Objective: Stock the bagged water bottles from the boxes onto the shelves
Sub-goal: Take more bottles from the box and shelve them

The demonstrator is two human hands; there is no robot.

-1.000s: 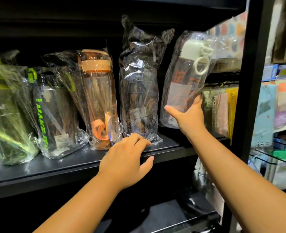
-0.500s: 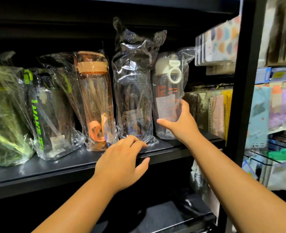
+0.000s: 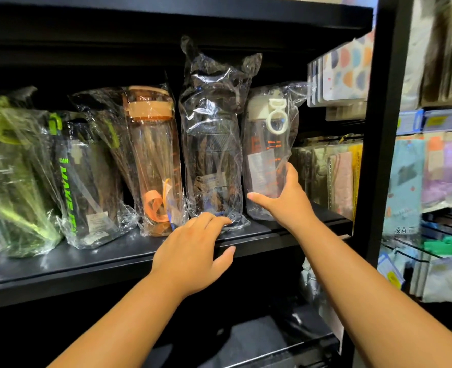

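A clear bagged bottle with a white lid and ring (image 3: 268, 144) stands upright at the right end of the black shelf (image 3: 100, 257). My right hand (image 3: 286, 200) grips its lower part. To its left stand a dark bagged bottle (image 3: 211, 144), an orange-capped bagged bottle (image 3: 153, 160), a black-and-green bagged bottle (image 3: 87, 181) and a green bagged bottle (image 3: 10, 181). My left hand (image 3: 193, 248) rests on the shelf's front edge, fingers touching the crumpled bag at the dark bottle's base.
A black upright post (image 3: 386, 128) bounds the shelf on the right. Packaged goods hang behind it, with patterned packs (image 3: 344, 70) above and flat packets (image 3: 333, 176) beside the bottles. A lower black shelf (image 3: 259, 343) lies below.
My right hand brought the white-lidded bottle from a tilted, raised position down and left until it stood upright on the shelf beside the dark bottle. The left hand stayed on the shelf edge.
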